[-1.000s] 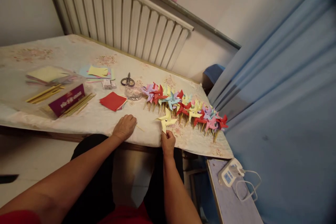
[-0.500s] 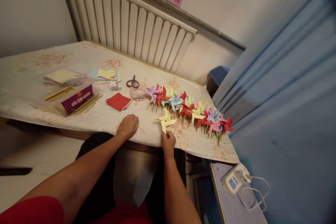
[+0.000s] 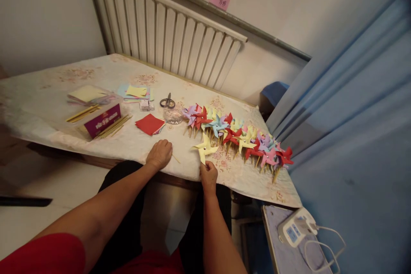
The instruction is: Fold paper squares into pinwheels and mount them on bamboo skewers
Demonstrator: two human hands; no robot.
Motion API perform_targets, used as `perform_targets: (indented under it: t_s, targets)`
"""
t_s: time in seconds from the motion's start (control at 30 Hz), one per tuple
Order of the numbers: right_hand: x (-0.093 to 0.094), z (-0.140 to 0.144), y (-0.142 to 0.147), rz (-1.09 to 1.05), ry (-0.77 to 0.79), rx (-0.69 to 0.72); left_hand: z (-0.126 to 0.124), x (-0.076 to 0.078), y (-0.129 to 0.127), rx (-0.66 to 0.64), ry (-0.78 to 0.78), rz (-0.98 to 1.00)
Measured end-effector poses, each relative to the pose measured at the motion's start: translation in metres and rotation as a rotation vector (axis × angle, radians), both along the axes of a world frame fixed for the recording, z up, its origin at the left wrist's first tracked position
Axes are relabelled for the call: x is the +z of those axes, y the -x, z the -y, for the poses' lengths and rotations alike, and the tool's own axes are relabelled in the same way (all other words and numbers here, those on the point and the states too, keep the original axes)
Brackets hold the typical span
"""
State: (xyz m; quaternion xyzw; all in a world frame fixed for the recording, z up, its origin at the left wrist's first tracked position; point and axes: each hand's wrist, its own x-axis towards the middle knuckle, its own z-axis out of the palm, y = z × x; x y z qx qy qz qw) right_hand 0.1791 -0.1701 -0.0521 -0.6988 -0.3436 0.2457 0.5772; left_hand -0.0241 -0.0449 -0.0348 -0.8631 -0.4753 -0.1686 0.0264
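My right hand (image 3: pixel 209 174) pinches the lower tip of a yellow paper pinwheel (image 3: pixel 204 147) at the table's front edge. My left hand (image 3: pixel 159 154) lies curled on the tablecloth to its left, closed on a thin wooden stick (image 3: pixel 175 159) whose end pokes out to the right. Behind the yellow one, a row of finished pinwheels (image 3: pixel 237 135) in red, blue, pink, purple and yellow runs along the table toward the right corner.
A stack of red paper squares (image 3: pixel 149 123), a clear dish (image 3: pixel 172 116), scissors (image 3: pixel 167 102), coloured paper (image 3: pixel 136 91) and a box with sticks (image 3: pixel 102 120) lie on the table (image 3: pixel 58 94). A radiator (image 3: pixel 167 38) stands behind, a blue curtain (image 3: pixel 353 107) to the right, a white device (image 3: pixel 295 230) below.
Both hands keep their hold and place on the table. The view has shifted, so everything sits slightly farther right and lower in the frame.
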Motion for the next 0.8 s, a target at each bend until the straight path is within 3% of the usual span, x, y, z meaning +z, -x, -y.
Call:
perform_targets:
  t_s: [0.8]
  targets:
    - [0.011,0.003,0.004,0.095,0.065,0.033,0.003,0.003,0.000,0.009,0.005,-0.007]
